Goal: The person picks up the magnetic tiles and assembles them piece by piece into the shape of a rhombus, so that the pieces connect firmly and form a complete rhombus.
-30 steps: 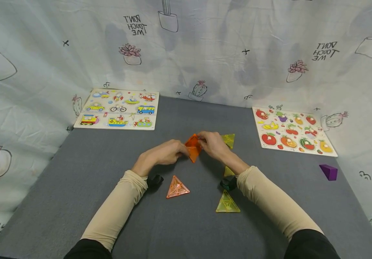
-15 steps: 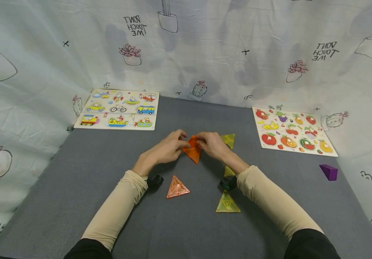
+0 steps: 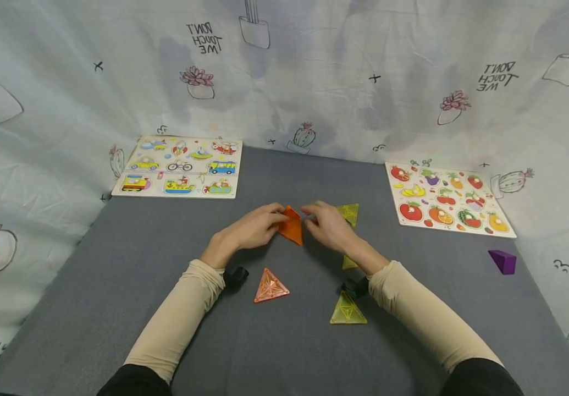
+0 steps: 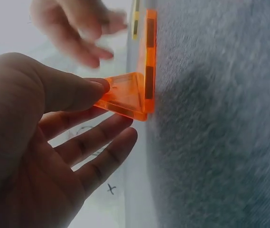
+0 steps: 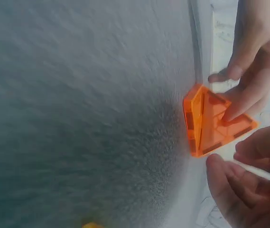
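My left hand [image 3: 252, 226] pinches an orange triangular magnetic tile [image 4: 125, 95] between thumb and fingers. That tile stands raised at an angle, its lower edge meeting a second orange triangular tile [image 4: 150, 59] which lies on the grey table. Just to the right of the pair is my right hand [image 3: 332, 225], holding nothing, its fingers loosely bent and a small gap from the orange tiles in the head view. A paler orange triangular tile [image 3: 271, 286] lies flat nearer the body.
Yellow triangular tiles lie right of centre: one [image 3: 348, 309] in front, one [image 3: 348, 213] behind the right hand, another [image 3: 349, 263] partly under the wrist. A vehicle puzzle board [image 3: 177, 168] sits back left, a fruit puzzle board [image 3: 449, 199] back right, with a purple wedge block [image 3: 503, 262] nearby.
The left hand has shifted its grip, and the orange tiles have turned and moved slightly left. My right hand has let go of them and drawn a little to the right.
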The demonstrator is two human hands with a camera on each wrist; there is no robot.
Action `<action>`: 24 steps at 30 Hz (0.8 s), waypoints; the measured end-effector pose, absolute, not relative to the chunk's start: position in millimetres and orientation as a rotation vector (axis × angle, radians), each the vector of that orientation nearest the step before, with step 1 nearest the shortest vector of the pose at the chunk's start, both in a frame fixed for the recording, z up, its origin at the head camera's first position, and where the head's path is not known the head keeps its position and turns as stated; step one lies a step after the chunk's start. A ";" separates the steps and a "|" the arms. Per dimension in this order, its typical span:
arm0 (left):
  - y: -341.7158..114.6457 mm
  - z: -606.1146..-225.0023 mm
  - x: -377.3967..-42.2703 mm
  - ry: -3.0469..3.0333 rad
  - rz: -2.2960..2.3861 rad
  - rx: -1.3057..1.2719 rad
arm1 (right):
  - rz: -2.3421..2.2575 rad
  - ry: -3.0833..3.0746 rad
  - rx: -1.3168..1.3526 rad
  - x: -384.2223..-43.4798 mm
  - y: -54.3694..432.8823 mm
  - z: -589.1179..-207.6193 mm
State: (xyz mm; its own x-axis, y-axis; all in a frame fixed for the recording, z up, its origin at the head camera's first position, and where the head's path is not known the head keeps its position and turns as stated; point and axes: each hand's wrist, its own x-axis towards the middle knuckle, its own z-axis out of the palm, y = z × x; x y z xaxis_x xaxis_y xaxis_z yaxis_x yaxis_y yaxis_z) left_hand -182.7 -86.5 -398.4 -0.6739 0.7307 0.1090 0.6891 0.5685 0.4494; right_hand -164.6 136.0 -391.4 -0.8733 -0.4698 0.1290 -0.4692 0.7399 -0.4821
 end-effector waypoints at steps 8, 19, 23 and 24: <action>-89.9 -397.1 -185.7 2.718 0.720 1.163 | -0.526 2.832 -1.547 -127.9 131.1 -385.9; -91.3 -397.4 -182.8 2.726 0.692 1.145 | -0.178 2.539 -1.940 -98.4 106.1 -392.1; -90.8 -397.6 -183.4 2.733 0.700 1.159 | -0.158 2.565 -1.929 -95.5 106.3 -395.3; -90.8 -397.5 -183.9 2.737 0.700 1.159 | -0.147 2.579 -1.916 -95.4 106.6 -395.5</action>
State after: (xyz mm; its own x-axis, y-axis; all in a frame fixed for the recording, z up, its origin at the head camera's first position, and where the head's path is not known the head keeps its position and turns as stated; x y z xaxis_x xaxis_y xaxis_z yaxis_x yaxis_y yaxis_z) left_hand -183.9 -90.8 -397.5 -0.7086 0.6992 0.0948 0.6588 0.6075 0.4438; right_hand -95.4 106.6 -395.5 -0.2883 -0.9507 0.1145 -0.9575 0.2870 -0.0286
